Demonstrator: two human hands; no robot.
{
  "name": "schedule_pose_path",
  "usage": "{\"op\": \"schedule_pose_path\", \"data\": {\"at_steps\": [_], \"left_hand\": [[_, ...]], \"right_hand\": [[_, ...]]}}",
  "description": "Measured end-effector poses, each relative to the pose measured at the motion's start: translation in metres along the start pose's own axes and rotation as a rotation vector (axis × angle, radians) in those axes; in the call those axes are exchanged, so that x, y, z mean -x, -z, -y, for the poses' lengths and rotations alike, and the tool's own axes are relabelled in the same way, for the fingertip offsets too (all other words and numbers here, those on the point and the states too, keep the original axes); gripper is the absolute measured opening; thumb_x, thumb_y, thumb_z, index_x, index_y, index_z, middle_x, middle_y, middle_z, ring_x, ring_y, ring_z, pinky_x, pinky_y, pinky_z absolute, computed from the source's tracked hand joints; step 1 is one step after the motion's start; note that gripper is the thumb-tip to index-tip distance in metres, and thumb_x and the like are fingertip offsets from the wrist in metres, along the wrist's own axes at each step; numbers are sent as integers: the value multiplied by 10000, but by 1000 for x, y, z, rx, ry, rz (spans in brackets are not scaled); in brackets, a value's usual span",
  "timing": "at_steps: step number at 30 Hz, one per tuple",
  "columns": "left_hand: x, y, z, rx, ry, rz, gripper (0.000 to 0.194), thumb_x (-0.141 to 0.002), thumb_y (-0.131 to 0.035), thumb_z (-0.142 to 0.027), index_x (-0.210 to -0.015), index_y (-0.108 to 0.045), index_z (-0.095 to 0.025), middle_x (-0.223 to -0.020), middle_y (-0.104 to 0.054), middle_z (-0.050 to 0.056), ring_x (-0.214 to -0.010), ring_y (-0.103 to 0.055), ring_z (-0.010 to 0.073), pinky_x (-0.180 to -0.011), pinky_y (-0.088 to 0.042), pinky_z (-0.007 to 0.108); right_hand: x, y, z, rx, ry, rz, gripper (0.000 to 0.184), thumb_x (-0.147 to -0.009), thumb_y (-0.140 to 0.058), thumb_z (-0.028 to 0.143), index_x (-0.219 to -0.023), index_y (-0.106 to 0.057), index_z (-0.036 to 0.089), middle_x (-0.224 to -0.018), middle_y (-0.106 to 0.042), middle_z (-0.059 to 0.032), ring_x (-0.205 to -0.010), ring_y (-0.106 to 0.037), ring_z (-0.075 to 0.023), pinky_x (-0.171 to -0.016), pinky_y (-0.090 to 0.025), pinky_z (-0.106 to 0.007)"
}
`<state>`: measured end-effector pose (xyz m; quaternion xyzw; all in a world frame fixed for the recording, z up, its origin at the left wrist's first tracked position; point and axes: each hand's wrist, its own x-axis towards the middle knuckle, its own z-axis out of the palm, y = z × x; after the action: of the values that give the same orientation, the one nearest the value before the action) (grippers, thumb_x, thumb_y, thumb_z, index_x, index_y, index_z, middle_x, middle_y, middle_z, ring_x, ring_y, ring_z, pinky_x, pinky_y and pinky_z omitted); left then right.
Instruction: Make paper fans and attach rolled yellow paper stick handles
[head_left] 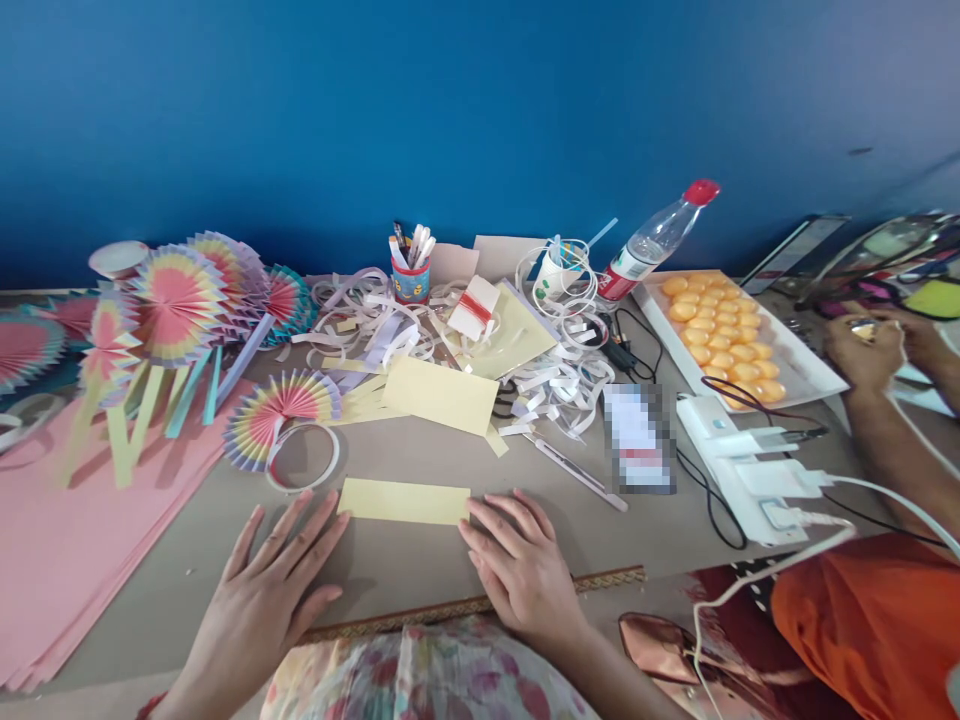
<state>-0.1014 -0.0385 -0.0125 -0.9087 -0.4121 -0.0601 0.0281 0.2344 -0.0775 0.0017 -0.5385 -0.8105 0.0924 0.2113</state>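
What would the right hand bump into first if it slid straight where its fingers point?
Probably the flat, pale yellow rectangular paper strip. One end of it lies right in front of the right hand, though whether they touch is hard to tell.

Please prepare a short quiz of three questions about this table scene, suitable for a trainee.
1. Which thing lies between the camera wearer's left hand and right hand?
A) a narrow yellow paper rectangle
B) a long white power strip
C) a flat pink paper stack

2. True or false: the shallow white rectangular tray holds many oval yellow-orange pieces.

3. What colour is the cap of the clear plastic bottle?

Key: 1 A; 2 true; 3 red.
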Motion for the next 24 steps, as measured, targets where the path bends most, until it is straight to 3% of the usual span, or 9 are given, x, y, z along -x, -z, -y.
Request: {"op": "schedule_pose_path", "data": {"at_steps": [7,14,17,21,24], "left_hand": [[-4,6,4,72,103,-78,652,-971,-492,-372,-1567,-267,-232,-1545,-441,75,-1434,-391,291,-1151,-332,454],[-22,1,-8,43,-212,47,867,-915,-478,-659,-1569,-251,-136,-1561,-407,109,-1465,-334,286,-1250,-49,453],[-20,0,-11,38,-196,58,878,-908,-484,-668,-1564,-264,-128,-1572,-387,118,-1476,-310,282,-1245,-62,442],[-16,0,-16,40,-125,46,884,-891,-494,-689,-1560,-288,-150,-1582,-370,114,-1455,-340,297,-1226,-109,444],[-20,-2,-21,29,-91,33,884,-873,-505,-709,-1551,-318,-174,-1601,-334,106,-1421,-378,309,-1210,-126,438]], "right_hand": [[0,-1,0,-23,-1,-10,295,-953,-500,192,-1179,-679,253,-1309,-668,-19,-1155,-562,-229,-1095,-344,-476],[-2,5,-5,-8,25,28,298,-952,-506,209,-1184,-682,271,-1292,-677,-17,-1182,-555,-239,-1111,-339,-508],[0,9,-11,17,39,36,306,-951,-502,207,-1189,-681,276,-1289,-681,-20,-1194,-556,-239,-1118,-342,-516],[-7,13,-15,60,-38,-48,324,-957,-497,180,-1230,-661,241,-1270,-692,-44,-1192,-571,-232,-1112,-370,-492],[-22,10,-9,72,26,46,411,-976,-521,274,-1381,-558,211,-1409,-598,-62,-1296,-506,-241,-1152,-347,-479]]}}
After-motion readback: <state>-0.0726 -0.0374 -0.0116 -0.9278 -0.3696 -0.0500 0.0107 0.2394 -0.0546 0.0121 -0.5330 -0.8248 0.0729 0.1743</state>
